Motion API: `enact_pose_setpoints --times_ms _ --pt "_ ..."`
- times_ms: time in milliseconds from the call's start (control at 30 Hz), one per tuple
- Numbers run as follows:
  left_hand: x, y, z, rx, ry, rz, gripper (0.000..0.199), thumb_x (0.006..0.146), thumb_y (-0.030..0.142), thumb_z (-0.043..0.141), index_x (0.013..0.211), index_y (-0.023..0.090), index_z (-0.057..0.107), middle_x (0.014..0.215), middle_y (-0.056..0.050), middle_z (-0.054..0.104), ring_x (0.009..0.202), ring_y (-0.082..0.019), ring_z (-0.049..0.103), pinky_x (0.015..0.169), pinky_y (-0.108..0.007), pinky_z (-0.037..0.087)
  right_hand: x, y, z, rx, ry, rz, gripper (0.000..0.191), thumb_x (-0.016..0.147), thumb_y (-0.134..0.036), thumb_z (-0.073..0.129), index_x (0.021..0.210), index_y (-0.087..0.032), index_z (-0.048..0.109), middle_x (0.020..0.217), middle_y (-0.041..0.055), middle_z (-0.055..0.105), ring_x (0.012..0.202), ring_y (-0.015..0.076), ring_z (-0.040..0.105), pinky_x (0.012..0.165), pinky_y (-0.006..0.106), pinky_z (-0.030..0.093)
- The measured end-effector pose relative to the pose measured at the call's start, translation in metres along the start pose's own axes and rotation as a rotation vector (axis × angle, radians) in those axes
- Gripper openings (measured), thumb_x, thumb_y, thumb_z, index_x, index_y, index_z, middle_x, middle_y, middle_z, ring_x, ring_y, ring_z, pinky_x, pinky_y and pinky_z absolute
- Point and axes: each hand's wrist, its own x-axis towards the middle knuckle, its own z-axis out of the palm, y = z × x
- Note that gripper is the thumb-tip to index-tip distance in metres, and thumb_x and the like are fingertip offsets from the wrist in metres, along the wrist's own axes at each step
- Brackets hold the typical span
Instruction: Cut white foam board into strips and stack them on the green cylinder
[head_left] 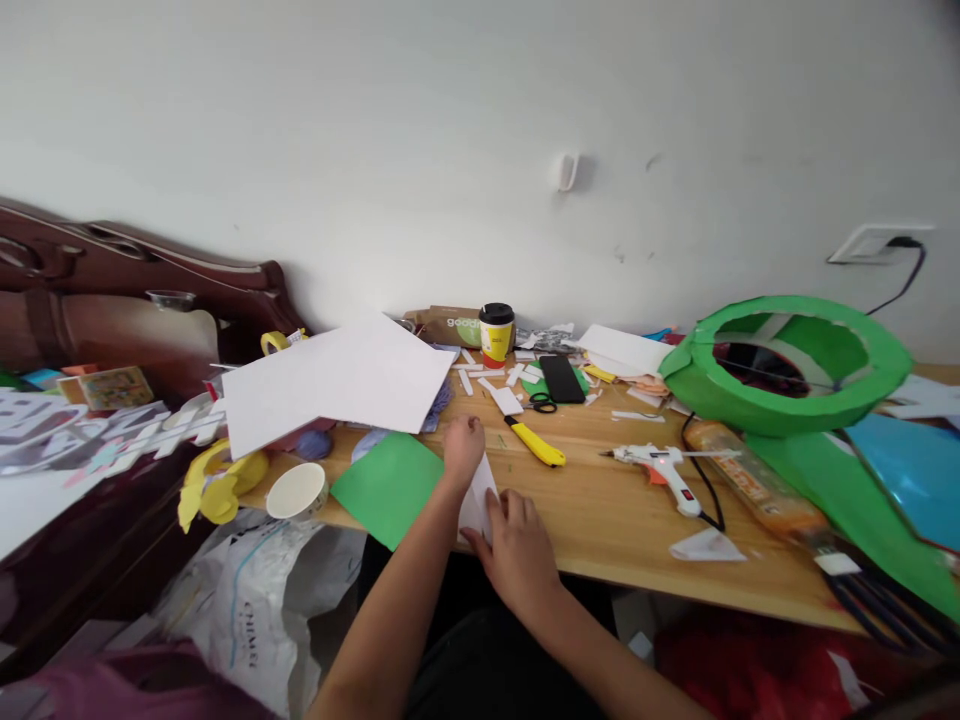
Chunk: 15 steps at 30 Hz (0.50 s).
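Observation:
A narrow piece of white paper [472,505], seemingly folded, lies at the table's front edge between my hands. My left hand [463,447] is closed at its far end, fingers curled. Lower down, my right hand [519,545] grips the right side of the paper between thumb and bent fingers. A green sheet [394,485] lies partly behind my left forearm. Just beyond my hands are a yellow utility knife [536,443] and scissors with dark green handles [541,403].
A glue gun [660,468] with a black cord lies to the right, near a large green ring-shaped piece [787,365]. White boards [352,375] and a paper bowl [298,491] are to the left. A lidded coffee cup [496,335] and a phone [562,379] stand and lie farther back.

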Motion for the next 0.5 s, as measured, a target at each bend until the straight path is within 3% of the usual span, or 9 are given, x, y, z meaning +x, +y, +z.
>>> enact_pose_setpoints --times_ms 167,267,400,500 --pt "-0.009 -0.009 -0.012 -0.07 -0.097 0.142 0.022 0.09 0.02 0.054 0.105 0.016 0.07 0.108 -0.013 0.069 0.109 -0.024 0.059 0.097 -0.035 0.042 0.001 -0.016 0.0 -0.094 -0.055 0.004 0.07 0.088 -0.055 0.056 0.137 -0.006 0.052 0.126 0.0253 0.054 0.108 0.038 0.049 0.085 0.052 0.044" --pt "-0.014 -0.013 -0.016 -0.106 -0.116 0.165 0.018 0.089 0.022 0.058 0.1 0.014 0.069 0.106 -0.015 0.067 0.112 -0.027 0.057 0.1 -0.04 0.04 -0.001 -0.017 -0.006 -0.11 -0.074 -0.009 0.061 0.09 -0.044 0.055 0.139 -0.009 0.051 0.123 0.0225 0.056 0.106 0.0362 0.05 0.084 0.05 0.045" --pt "-0.018 -0.016 -0.016 -0.223 -0.117 0.144 0.013 0.088 0.02 0.057 0.088 0.014 0.068 0.097 -0.013 0.067 0.105 -0.026 0.06 0.099 -0.041 0.042 -0.011 0.009 -0.011 -0.145 -0.059 -0.016 0.051 0.087 -0.015 0.05 0.138 -0.017 0.054 0.119 0.0176 0.06 0.103 0.0315 0.053 0.085 0.045 0.047" --pt "-0.027 -0.018 -0.016 -0.385 -0.123 0.124 0.012 0.087 0.023 0.059 0.087 0.016 0.069 0.092 -0.01 0.069 0.095 -0.024 0.063 0.092 -0.038 0.047 -0.019 0.041 -0.01 -0.092 0.007 -0.015 0.047 0.089 -0.012 0.046 0.133 -0.017 0.059 0.117 0.017 0.061 0.103 0.0306 0.054 0.09 0.047 0.048"
